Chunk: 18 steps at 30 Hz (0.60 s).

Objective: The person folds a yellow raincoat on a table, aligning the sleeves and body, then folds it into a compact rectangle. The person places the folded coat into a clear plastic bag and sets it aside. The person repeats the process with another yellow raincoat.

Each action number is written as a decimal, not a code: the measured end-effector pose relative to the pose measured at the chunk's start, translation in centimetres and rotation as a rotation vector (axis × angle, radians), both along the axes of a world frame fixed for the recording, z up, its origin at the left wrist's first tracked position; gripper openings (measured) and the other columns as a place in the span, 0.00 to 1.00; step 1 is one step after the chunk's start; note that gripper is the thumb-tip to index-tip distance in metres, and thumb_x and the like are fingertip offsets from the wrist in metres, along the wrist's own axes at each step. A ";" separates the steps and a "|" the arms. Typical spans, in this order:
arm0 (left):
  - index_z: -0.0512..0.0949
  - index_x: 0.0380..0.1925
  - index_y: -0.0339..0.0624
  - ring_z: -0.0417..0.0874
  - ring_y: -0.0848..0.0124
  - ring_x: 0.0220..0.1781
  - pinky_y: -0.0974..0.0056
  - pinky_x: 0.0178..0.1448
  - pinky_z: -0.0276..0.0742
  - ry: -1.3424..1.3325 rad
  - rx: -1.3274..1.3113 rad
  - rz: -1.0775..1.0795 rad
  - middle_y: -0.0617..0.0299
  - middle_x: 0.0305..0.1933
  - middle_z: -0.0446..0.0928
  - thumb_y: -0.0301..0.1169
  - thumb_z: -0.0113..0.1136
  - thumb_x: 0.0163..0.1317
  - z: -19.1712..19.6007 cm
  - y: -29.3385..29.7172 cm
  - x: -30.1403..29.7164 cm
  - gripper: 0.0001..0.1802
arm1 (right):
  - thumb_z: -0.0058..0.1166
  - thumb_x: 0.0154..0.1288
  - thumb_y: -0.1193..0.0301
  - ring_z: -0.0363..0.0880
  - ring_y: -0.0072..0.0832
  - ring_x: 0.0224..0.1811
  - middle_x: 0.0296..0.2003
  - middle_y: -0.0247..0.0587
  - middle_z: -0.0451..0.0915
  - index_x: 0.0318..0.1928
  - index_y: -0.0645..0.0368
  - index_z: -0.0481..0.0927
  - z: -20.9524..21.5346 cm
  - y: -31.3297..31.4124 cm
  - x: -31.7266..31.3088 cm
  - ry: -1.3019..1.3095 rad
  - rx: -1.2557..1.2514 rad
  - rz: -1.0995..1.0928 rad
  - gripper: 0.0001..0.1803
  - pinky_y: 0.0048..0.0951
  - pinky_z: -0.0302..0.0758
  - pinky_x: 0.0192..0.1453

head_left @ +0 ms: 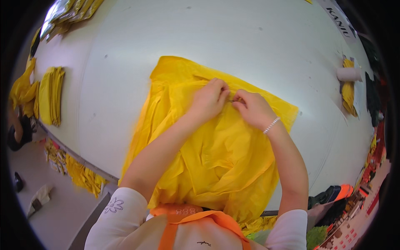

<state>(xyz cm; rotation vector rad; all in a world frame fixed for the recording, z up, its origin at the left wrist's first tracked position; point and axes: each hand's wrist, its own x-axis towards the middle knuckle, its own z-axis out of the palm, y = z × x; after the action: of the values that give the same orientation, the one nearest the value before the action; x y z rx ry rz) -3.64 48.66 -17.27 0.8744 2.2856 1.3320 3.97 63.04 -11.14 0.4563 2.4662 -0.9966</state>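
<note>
A large yellow garment of thin, creased fabric lies spread over the work table, its near part hanging toward my body. At its upper middle my left hand is closed, the fingertips pinched together on the fabric. Close beside it, to the right, my right hand is also closed in a pinch. A small, thin dark piece shows between the two sets of fingertips; its kind is too small to make out. The fingers cover part of the fabric there.
The white table bears folded yellow fabric at the left and plastic-wrapped yellow packs far left. At the right stand a pale roll and more yellow fabric. Another person's arm shows at the left edge.
</note>
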 end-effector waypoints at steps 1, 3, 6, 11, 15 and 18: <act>0.73 0.33 0.38 0.77 0.60 0.30 0.61 0.35 0.72 0.013 0.037 0.018 0.55 0.30 0.75 0.27 0.56 0.59 0.0 -0.5 0.0 0.05 | 0.51 0.63 0.67 0.78 0.44 0.35 0.32 0.48 0.81 0.39 0.59 0.76 -0.1 0.1 0.3 0.005 0.002 -0.002 0.10 0.38 0.73 0.40; 0.72 0.32 0.38 0.77 0.60 0.30 0.61 0.35 0.72 0.084 0.076 -0.065 0.55 0.30 0.74 0.26 0.56 0.58 2.3 -2.3 0.1 0.04 | 0.52 0.63 0.68 0.79 0.40 0.34 0.32 0.48 0.81 0.40 0.59 0.76 0.5 0.2 1.2 0.032 -0.005 -0.079 0.09 0.35 0.74 0.40; 0.73 0.29 0.38 0.76 0.60 0.30 0.61 0.33 0.71 -0.026 -0.046 -0.376 0.56 0.29 0.74 0.24 0.56 0.56 8.9 -8.1 1.4 0.03 | 0.54 0.63 0.70 0.78 0.27 0.32 0.32 0.42 0.81 0.44 0.59 0.75 -0.3 2.3 5.8 0.313 -0.097 -0.361 0.10 0.25 0.73 0.39; 0.74 0.19 0.40 0.73 0.66 0.21 0.63 0.27 0.67 -0.637 -0.635 -0.867 0.60 0.18 0.73 0.35 0.62 0.53 12.4 -22.0 2.5 0.12 | 0.54 0.64 0.68 0.72 0.22 0.30 0.37 0.37 0.77 0.46 0.60 0.75 -4.7 11.3 20.3 0.369 0.362 -0.888 0.13 0.22 0.72 0.38; 0.76 0.19 0.37 0.72 0.74 0.20 0.67 0.26 0.68 -0.781 -0.762 -0.503 0.62 0.18 0.75 0.37 0.60 0.58 13.4 -24.8 3.6 0.16 | 0.55 0.63 0.69 0.75 0.28 0.36 0.43 0.42 0.76 0.49 0.59 0.75 -8.6 14.4 32.8 0.161 0.749 -0.970 0.15 0.26 0.73 0.42; 0.78 0.23 0.34 0.75 0.78 0.23 0.70 0.27 0.69 -0.934 -0.355 -0.136 0.63 0.21 0.77 0.37 0.57 0.62 12.4 -22.5 6.1 0.16 | 0.55 0.62 0.70 0.75 0.35 0.44 0.47 0.48 0.74 0.51 0.60 0.74 -8.6 13.4 35.0 0.155 1.187 -0.757 0.17 0.29 0.73 0.48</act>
<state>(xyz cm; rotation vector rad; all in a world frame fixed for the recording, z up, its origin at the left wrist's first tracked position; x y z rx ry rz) 2.48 26.12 -4.92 0.1906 1.5950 0.9308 38.99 76.46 -19.79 1.7927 2.8168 0.4207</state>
